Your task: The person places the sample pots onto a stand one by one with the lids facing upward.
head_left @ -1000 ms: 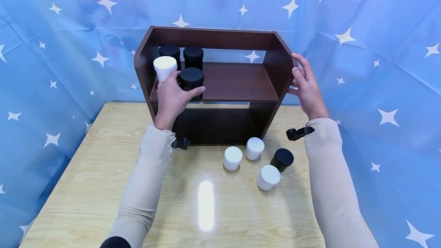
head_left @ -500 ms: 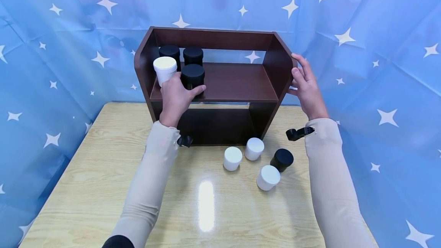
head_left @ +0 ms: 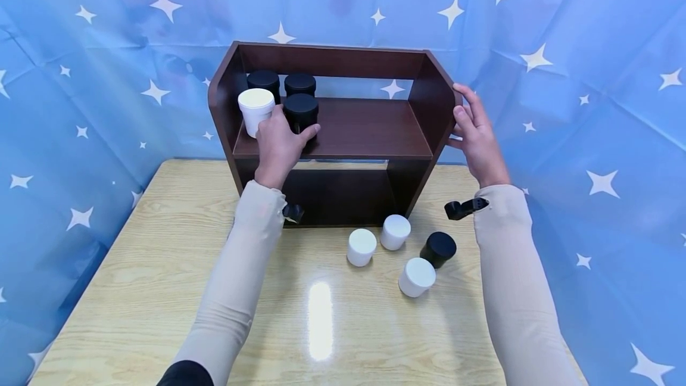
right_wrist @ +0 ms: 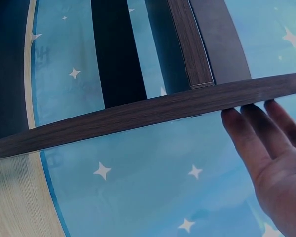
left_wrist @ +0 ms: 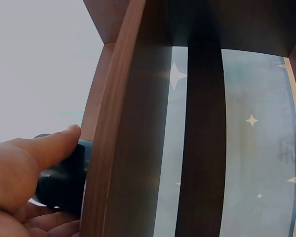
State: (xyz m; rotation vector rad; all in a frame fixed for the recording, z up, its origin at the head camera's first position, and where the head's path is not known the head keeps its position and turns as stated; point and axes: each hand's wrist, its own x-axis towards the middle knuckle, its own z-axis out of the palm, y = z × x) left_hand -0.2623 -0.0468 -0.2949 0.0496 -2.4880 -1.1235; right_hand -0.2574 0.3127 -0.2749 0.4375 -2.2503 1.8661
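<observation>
The left hand (head_left: pixel 278 145) grips a black jar (head_left: pixel 301 111) on the shelf (head_left: pixel 370 136), while the right hand (head_left: pixel 477 136), fingers straight, braces the shelf's side to steady it

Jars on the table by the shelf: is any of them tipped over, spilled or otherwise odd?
Nothing stands out. The three white jars and one black jar on the table stand upright with lids on, loosely grouped, nothing spilled. On the shelf, the left hand grips an upright black jar.

Your left hand (head_left: pixel 278 145) hides lower half of front black jar (head_left: pixel 301 109); rear black jars (head_left: pixel 264 80) partly blocked; shelf (head_left: pixel 370 136) cropped in wrist views.
</observation>
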